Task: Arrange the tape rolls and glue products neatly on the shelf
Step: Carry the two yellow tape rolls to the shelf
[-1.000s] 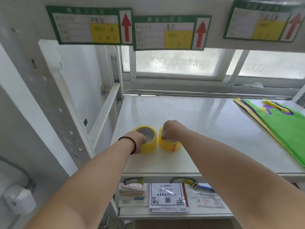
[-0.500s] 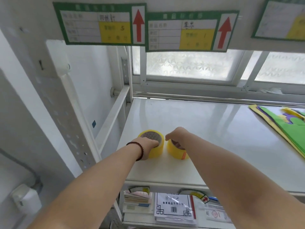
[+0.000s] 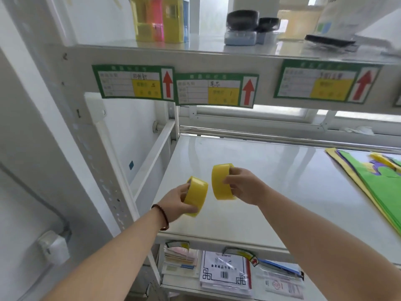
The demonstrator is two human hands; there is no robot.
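I hold two yellow tape rolls in the air above the front left of the white middle shelf (image 3: 271,170). My left hand (image 3: 175,202) grips the left tape roll (image 3: 196,195), which is tilted on its edge. My right hand (image 3: 244,185) grips the right tape roll (image 3: 221,181), fingers through its core, also turned on edge. The two rolls are close together but apart. Neither roll touches the shelf.
Green and yellow paper sheets (image 3: 377,183) lie at the shelf's right. The upper shelf (image 3: 195,51) carries coloured boxes (image 3: 160,18) and dark round items (image 3: 243,20). Green labels (image 3: 217,89) with red arrows hang on its front. Packets (image 3: 225,270) lie on the lower shelf. A white upright (image 3: 93,161) stands left.
Both hands have lifted the tape rolls off the shelf and turned them on edge. The view has tilted upward, showing the upper shelf.
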